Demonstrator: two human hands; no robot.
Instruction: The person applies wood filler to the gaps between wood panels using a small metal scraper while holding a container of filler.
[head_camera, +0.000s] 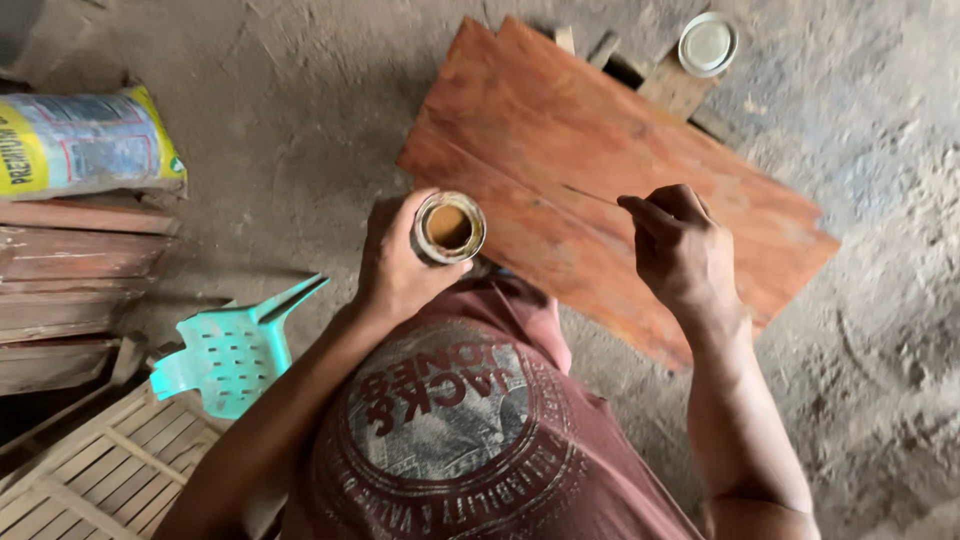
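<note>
My left hand (395, 262) grips a small open tin can (449, 227) holding brown liquid, raised in front of my chest. My right hand (678, 240) pinches a thin stick (590, 195) that points left over a reddish-brown wooden board (560, 130) lying on the dirt floor. The stick's tip hovers above the board, a short way right of the can. The can's round lid (708, 43) rests on a wood offcut beyond the board's far right corner.
A turquoise plastic chair (232, 355) lies tipped at the left. Stacked planks (70, 270) and a printed sack (85, 140) sit at the far left. A slatted wooden frame (90, 475) fills the lower left corner.
</note>
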